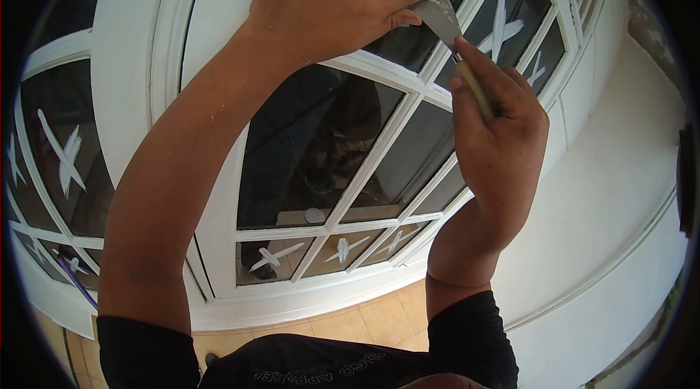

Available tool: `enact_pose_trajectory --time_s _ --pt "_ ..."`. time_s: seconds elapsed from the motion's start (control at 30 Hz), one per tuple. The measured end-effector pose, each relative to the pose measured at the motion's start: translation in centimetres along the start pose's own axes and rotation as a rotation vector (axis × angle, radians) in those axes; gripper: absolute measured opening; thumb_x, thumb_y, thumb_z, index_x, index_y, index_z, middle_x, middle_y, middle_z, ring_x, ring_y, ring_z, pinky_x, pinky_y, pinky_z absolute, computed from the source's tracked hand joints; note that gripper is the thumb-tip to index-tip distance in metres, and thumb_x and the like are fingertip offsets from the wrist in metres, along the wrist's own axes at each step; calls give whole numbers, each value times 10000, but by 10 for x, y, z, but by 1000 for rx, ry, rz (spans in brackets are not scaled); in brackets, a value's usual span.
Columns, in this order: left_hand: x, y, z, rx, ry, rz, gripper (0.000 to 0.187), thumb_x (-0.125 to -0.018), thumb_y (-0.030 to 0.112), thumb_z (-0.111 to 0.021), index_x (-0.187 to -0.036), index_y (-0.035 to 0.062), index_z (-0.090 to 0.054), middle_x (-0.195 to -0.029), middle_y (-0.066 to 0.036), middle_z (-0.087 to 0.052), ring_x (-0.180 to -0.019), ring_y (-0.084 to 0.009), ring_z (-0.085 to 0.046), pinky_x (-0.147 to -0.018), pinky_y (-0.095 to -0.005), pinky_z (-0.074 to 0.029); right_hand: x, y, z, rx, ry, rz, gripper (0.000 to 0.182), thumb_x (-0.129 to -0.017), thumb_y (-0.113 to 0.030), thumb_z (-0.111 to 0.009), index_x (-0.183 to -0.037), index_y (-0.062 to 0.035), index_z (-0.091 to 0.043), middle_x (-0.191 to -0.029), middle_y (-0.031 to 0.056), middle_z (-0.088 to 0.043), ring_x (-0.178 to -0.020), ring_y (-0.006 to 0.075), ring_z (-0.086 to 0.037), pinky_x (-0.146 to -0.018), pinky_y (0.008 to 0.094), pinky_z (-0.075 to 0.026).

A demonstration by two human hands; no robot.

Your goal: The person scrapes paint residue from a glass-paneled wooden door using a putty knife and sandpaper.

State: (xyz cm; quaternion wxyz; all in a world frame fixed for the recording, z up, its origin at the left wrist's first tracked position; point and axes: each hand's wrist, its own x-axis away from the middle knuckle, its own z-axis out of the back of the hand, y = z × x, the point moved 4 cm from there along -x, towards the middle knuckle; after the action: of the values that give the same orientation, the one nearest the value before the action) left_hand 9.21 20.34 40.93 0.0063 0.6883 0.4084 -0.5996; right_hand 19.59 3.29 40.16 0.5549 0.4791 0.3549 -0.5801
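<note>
The scraper (440,16) is raised in front of the upper part of the white door (421,83), its broad grey blade tilted up and to the left over the dark panes and smeared with whitish matter. Its wooden handle (475,88) points down to the right, and the right hand (503,108) is clamped on it, with the index finger laid along the neck of the tool. The left hand (328,6) is close by, palm toward the door, its fingers apart and reaching over the blade; the tips overlap the grey metal, but whether they press on it cannot be told. A greyish edge shows just past the left side of this hand, too little of it to name. On the door, below the hands, a large dark pane (321,145) carries a dim reflection, with a small pale round spot near its bottom. Along the door's bottom row, small panes bear white painted crosses (343,249), and more such marks are on the panes at the door's upper right. Left of the door, another white-framed window (62,148) has similar strokes, with a thin purple object (76,283) low in front of it. To the door's right is a pale wall (598,207), and below the door lies a tan tiled floor (379,316).
</note>
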Motion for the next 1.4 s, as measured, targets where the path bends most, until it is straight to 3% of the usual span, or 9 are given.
enact_pose_trajectory --time_s 0.03,0.07,0.13,0.57,0.63,0.77,1.07,1.13,1.4 --pt "-1 0 2 -16 -11 10 314 -923 445 -727 -1143 233 -800 -1087 -24 -783 -768 -162 -672 -551 -270 -518 0 1 0 11 -46 -33 337 -927 -87 -732 -1262 -114 -767 -805 59 -650 -663 120 -561 -631 286 -464" --pt "-1 1 2 -28 -25 19 317 -926 452 -723 -1144 235 -799 -1089 -18 -782 -766 -162 -670 -552 -268 -515 -2 0 -1 11 -48 -33 337 -927 -87 -732 -1262 -114 -767 -805 59 -650 -663 120 -561 -631 286 -464" --pt "0 0 -2 -15 -9 8 316 -921 449 -727 -1143 236 -800 -1086 -16 -780 -765 -160 -668 -551 -268 -515 -5 -1 -1 -21 12 -13 333 -844 -44 -727 -1168 -83 -792 -744 106 -655 -595 225 -623 -592 348 -501" --pt "0 -2 3 63 31 48 285 -903 387 -762 -1135 227 -806 -1079 -21 -782 -768 -166 -671 -538 -277 -524 -12 4 4 26 -48 -16 344 -848 -51 -726 -1181 -105 -793 -759 94 -651 -602 226 -611 -606 357 -499" --pt "1 -1 1 34 8 26 283 -903 380 -764 -1134 223 -807 -1077 -22 -782 -772 -166 -673 -539 -277 -527 -11 4 6 46 -82 26 351 -920 -66 -736 -1267 -113 -765 -796 53 -635 -654 111 -544 -615 290 -457" --pt "-1 4 6 -18 -3 -57 271 -900 363 -765 -1124 217 -810 -1077 -19 -783 -779 -163 -676 -537 -274 -531 -2 -1 7 56 -85 20 359 -919 -65 -739 -1274 -114 -761 -794 62 -642 -650 115 -546 -615 292 -462" --pt "7 -1 3 33 72 -6 176 -891 237 -747 -1027 138 -800 -979 -19 -772 -729 -151 -678 -482 -266 -481 2 -13 -7 67 -39 13 339 -938 -82 -727 -1273 -126 -765 -845 98 -716 -671 150 -635 -639 324 -517" --pt "8 0 5 1 75 -11 175 -887 230 -748 -1026 136 -800 -972 -21 -771 -703 -149 -672 -479 -263 -473 2 -15 -8 33 20 32 326 -866 -34 -726 -1188 -57 -771 -722 113 -633 -595 249 -622 -566 367 -489" --pt "12 0 -8 -13 155 -52 153 -890 210 -742 -1002 121 -799 -955 -32 -769 -625 -143 -645 -468 -262 -450 8 -22 -5 46 38 35 311 -867 -45 -731 -1175 -55 -776 -736 114 -650 -577 241 -623 -546 363 -489"
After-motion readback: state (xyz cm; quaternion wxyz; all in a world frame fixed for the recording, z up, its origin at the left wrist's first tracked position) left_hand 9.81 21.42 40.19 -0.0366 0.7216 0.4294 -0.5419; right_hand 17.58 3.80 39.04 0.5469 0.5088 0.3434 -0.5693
